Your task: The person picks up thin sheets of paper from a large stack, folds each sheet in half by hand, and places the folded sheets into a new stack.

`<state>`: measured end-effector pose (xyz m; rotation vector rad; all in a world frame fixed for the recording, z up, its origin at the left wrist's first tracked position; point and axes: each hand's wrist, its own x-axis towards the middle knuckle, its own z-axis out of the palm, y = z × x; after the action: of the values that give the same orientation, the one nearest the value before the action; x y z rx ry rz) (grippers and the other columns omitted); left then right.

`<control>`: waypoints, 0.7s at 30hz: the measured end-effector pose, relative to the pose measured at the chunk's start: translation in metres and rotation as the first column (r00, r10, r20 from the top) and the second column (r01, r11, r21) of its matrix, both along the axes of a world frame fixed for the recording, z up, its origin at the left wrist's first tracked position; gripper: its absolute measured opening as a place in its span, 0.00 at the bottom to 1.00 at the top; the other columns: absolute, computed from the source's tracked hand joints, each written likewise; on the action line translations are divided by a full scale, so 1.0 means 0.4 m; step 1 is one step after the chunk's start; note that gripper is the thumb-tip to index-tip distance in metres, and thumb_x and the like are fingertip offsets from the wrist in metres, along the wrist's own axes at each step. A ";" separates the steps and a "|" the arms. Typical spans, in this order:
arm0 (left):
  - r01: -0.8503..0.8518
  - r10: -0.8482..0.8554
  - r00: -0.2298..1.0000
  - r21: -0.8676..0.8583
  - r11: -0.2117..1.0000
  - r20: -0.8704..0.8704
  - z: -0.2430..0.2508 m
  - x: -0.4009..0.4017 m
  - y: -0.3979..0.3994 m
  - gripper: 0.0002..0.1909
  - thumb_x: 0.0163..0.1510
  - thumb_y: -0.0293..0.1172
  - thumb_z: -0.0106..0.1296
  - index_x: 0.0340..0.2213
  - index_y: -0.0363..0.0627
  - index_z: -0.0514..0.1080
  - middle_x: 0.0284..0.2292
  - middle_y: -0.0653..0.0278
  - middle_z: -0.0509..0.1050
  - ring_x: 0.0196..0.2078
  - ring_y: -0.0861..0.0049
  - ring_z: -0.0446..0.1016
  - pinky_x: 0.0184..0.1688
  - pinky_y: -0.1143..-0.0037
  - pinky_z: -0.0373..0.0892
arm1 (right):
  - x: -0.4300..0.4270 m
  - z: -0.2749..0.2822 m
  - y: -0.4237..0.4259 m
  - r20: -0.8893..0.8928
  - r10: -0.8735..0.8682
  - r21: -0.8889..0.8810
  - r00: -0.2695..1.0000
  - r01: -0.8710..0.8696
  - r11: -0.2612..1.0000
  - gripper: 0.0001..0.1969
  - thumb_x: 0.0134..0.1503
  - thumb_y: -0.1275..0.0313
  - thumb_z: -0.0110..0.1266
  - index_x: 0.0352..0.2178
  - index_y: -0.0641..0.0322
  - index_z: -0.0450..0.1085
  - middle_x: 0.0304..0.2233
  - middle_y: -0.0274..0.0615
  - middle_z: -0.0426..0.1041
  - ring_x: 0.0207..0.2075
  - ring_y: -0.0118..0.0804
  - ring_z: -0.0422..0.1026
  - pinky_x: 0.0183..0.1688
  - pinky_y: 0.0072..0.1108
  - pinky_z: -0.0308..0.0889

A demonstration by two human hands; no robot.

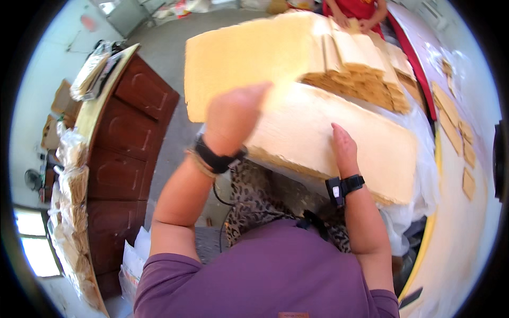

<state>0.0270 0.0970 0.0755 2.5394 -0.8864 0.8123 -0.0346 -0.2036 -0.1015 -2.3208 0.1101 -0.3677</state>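
Note:
In the head view a stack of thin, pale tan sheets [294, 131] lies before me. A large yellowish sheet [246, 55] extends from behind the stack toward the upper left. My left hand [238, 113], blurred, is at the near edge of that large sheet; whether it pinches the sheet I cannot tell. My right hand [345, 149] rests on or just above the stack's top, fingers extended, with nothing in it. Behind the stack lie several folded bundles of similar sheets [354, 75]. Both wrists wear black straps.
A person in red [358, 12] handles sheets at the far side. White plastic [425, 175] lies under the stack's right side. Bagged goods [75, 198] stand on a red-brown cabinet [119, 159] at left. Small flat pieces [449, 111] lie on a table at right.

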 end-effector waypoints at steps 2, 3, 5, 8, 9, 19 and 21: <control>0.180 -0.176 0.979 0.027 0.983 -0.105 -0.087 -0.073 -0.109 0.16 0.51 0.23 0.48 0.43 0.48 0.73 0.34 0.60 0.78 0.34 0.66 0.78 0.35 0.70 0.73 | -0.042 0.112 0.004 -0.256 0.083 0.888 0.963 0.200 0.414 0.36 0.62 0.43 0.40 0.59 0.63 0.60 0.54 0.49 0.70 0.56 0.44 0.67 0.56 0.37 0.62; 0.246 -0.233 0.960 0.068 0.967 -0.155 -0.148 -0.099 -0.149 0.16 0.51 0.26 0.49 0.43 0.46 0.71 0.35 0.61 0.78 0.36 0.67 0.78 0.35 0.71 0.73 | -0.066 0.146 0.006 -0.303 0.086 0.931 0.949 0.276 0.239 0.39 0.63 0.40 0.34 0.57 0.66 0.60 0.51 0.49 0.71 0.53 0.41 0.70 0.52 0.35 0.65; 0.338 -0.299 0.920 0.123 0.933 -0.255 -0.253 -0.156 -0.227 0.15 0.50 0.27 0.49 0.42 0.45 0.71 0.39 0.64 0.77 0.38 0.68 0.77 0.34 0.71 0.73 | -0.102 0.127 -0.053 -0.307 0.187 0.951 0.933 0.296 0.084 0.31 0.64 0.47 0.42 0.53 0.66 0.62 0.45 0.48 0.74 0.48 0.42 0.73 0.48 0.32 0.69; 0.438 -0.346 0.844 0.153 0.886 -0.410 -0.333 -0.222 -0.292 0.20 0.49 0.32 0.55 0.45 0.44 0.70 0.44 0.62 0.76 0.44 0.66 0.76 0.40 0.71 0.73 | -0.151 0.063 -0.094 -0.427 0.003 0.859 0.904 0.404 0.314 0.21 0.61 0.62 0.52 0.50 0.67 0.64 0.41 0.46 0.74 0.42 0.40 0.75 0.43 0.29 0.71; 0.458 -0.363 0.831 0.149 0.876 -0.423 -0.328 -0.235 -0.295 0.20 0.49 0.32 0.55 0.45 0.44 0.70 0.44 0.62 0.76 0.44 0.66 0.76 0.40 0.71 0.73 | -0.165 0.058 -0.111 -0.439 -0.014 0.854 0.898 0.422 0.303 0.21 0.61 0.62 0.52 0.50 0.67 0.64 0.41 0.46 0.74 0.42 0.40 0.75 0.43 0.29 0.71; 0.069 -0.068 0.923 -0.011 0.998 -0.378 -0.326 -0.161 -0.026 0.16 0.54 0.37 0.56 0.42 0.42 0.74 0.42 0.54 0.77 0.44 0.58 0.75 0.47 0.66 0.71 | -0.055 0.119 -0.355 -0.297 -0.084 0.018 0.951 0.094 0.995 0.26 0.53 0.69 0.59 0.53 0.66 0.66 0.44 0.45 0.77 0.43 0.36 0.76 0.46 0.25 0.69; -0.282 0.112 0.635 -0.095 0.955 -0.764 -0.347 -0.157 -0.012 0.15 0.56 0.41 0.55 0.39 0.41 0.76 0.35 0.54 0.79 0.36 0.59 0.77 0.40 0.68 0.72 | -0.019 0.139 -0.346 -0.150 -0.267 -0.356 0.952 0.200 0.913 0.31 0.54 0.64 0.60 0.58 0.63 0.61 0.49 0.55 0.73 0.49 0.46 0.74 0.51 0.30 0.68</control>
<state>-0.0359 0.0921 -0.0634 2.4379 -0.2189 -0.1602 -0.0422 -0.3421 -0.0459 -2.6897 0.4605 -0.2934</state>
